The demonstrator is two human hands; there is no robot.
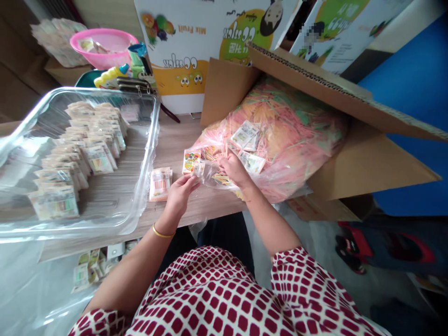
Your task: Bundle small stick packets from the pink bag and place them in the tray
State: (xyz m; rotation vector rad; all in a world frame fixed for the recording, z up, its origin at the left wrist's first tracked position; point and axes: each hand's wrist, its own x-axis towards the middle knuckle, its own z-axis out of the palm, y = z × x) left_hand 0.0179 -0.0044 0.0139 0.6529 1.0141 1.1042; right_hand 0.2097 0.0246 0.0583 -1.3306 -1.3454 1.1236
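Red-and-white checked sleeves [290, 275] fill the bottom of our view, and from them our two bare forearms reach up to the edge of a wood-grain surface [196, 205]. Our left hand [178, 196], with a gold bangle [163, 232] at its wrist, is pinching a clear plastic sachet [206, 172] between thumb and fingers. Our right hand [233, 169] has its fingers pressed together and curled over the far side of the sachet, so the plastic stretches between both hands. A colourful printed card [191, 161] stands just beside the left fingertips; the plastic is too crumpled for us to tell what it holds.

Right behind our hands, a large clear bag of pink, orange and green strips [290, 126] sits in an open cardboard carton [364, 158], with small paper packets [245, 135] lying on top. To our left, a clear plastic tray [105, 92] carries rows of similar packets [80, 154] stacked on edge, and a single packet [161, 184] lies on the surface between the tray and our left hand. More packets [86, 270] show below the surface edge. Farther off stand a pink plastic basin [103, 46], a black zip pouch [135, 85] and printed "Mix Fruit" display boards [182, 42]. Red-and-black footwear [350, 247] lies on the floor to the right, near a blue panel [409, 93].
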